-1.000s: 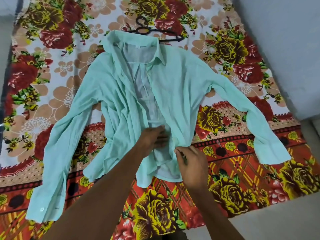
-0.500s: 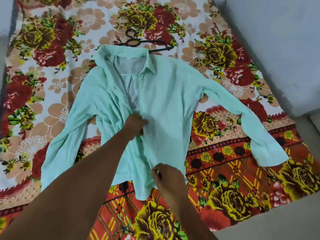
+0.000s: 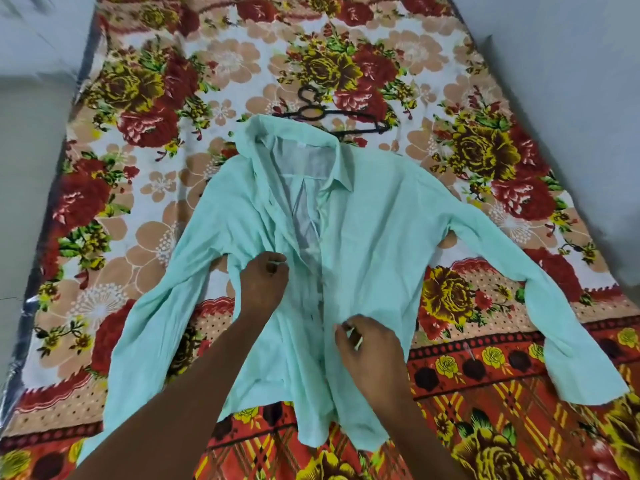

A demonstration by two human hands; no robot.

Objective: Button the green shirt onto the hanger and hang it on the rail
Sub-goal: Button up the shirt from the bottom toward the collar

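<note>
In the head view, most of the black hanger [image 3: 332, 116] is hidden under the collar of the green shirt [image 3: 374, 237]; only its hook and part of one arm show above the collar. No rail is in view. Both forearms are cut off by the bottom edge.

The shirt lies face up on a flowered bedsheet [image 3: 145, 98], sleeves spread to either side. The left hand [image 3: 265, 285] sits on the left front panel at mid-chest, fingers curled and pinching the cloth edge. The right hand [image 3: 369, 342] is lower on the right panel near the placket, fingertips pinching fabric there.

The shirt is pale mint, thin, wrinkled, open at the neck; whether any button is fastened is hard to make out.
</note>
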